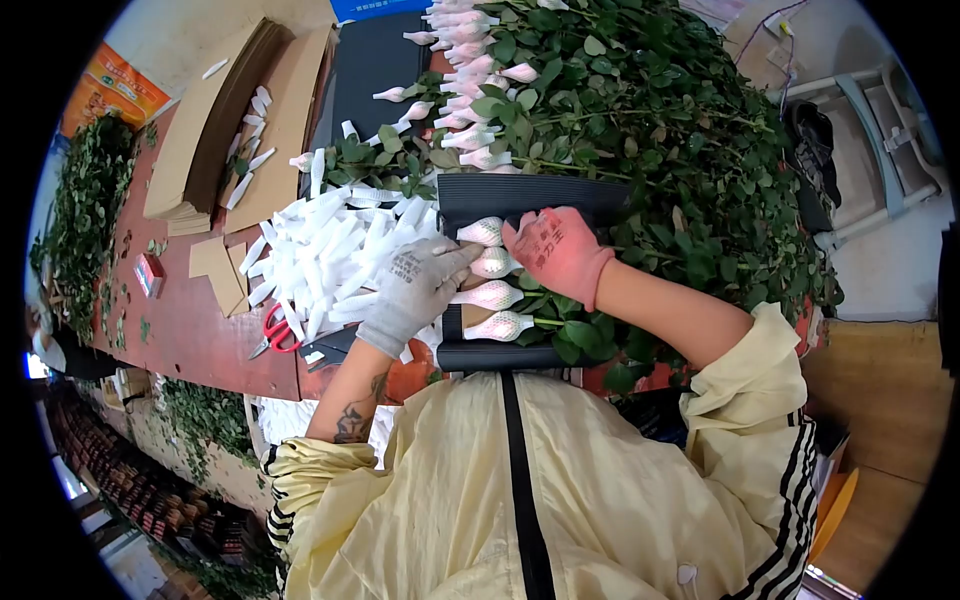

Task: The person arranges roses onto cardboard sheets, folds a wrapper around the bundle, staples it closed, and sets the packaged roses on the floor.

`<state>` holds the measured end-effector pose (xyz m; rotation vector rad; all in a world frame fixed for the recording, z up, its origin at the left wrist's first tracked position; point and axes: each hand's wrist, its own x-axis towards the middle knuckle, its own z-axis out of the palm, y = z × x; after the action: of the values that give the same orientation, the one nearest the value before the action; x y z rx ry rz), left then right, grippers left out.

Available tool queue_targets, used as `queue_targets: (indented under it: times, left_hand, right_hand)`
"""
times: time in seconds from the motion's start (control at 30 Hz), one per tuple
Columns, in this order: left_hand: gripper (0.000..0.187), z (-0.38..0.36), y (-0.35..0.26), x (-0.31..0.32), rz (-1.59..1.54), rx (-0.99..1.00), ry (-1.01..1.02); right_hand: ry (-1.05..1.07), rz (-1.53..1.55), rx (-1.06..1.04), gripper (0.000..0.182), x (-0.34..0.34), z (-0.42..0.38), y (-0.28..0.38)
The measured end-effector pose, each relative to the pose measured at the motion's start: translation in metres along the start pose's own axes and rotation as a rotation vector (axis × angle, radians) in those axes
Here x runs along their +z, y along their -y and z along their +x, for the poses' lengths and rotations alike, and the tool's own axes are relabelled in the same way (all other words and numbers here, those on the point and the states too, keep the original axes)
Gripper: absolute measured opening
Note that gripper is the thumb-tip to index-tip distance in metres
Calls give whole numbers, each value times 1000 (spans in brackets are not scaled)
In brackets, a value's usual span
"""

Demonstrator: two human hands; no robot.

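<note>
Several rose buds in white foam nets point(487, 295) lie in a column on a black corrugated sheet point(530, 192), their leafy stems pointing right. My left hand point(415, 285), in a grey glove, reaches in from the left. Its fingers and thumb are closed at the tip of a netted rose bud point(492, 263) near the top of the column. My right hand point(556, 256), in a pink glove, is curled just right of the upper buds, over their stems. What lies inside its fingers is hidden.
A heap of white foam nets point(320, 245) lies left of my hands, with red-handled scissors point(280, 328) beside it. Netted roses point(470, 110) with dense foliage point(640, 100) are piled beyond. Cardboard sheets point(215, 110) and a small red-and-white box point(149, 275) sit further left.
</note>
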<state>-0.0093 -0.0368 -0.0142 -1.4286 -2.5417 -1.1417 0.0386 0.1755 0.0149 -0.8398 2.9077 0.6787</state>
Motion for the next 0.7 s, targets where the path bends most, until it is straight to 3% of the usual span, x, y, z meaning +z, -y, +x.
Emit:
queue_targets:
  times: [0.03,0.1,0.13,0.17,0.23,0.33,0.43,0.57,0.63,0.7]
  left_hand:
    - [26,1,-6,-6,62,-15,-10]
    - [23,4,-22,-20,127,-31,-20]
    - [22,3,-33,-29,109,8,-42]
    - [20,5,-43,-36,89,49,-67]
    - [19,6,-50,-33,91,121,-30]
    - [18,3,-39,-23,114,170,147]
    - [18,6,-25,-12,19,120,196]
    - [20,6,-18,-5,-64,82,233]
    - [21,7,-17,-7,-77,62,255]
    - [21,8,-18,-9,-93,42,277]
  right_hand:
    - [-143,-143,-26,32,3,1,-1]
    - [-47,223,76,29,-12,-5,-5]
    - [174,293,135,30,-25,-3,-6]
    - [177,296,133,30,-30,-10,-4]
    - [-278,175,204,32,-40,-33,6]
    - [-361,238,172,28,-73,-62,21]
    - [72,560,173,42,-67,-79,40]
    - [288,694,222,41,-47,-67,32]
    - [316,667,226,40,-47,-66,34]
    - [161,561,106,42,-45,-67,40]
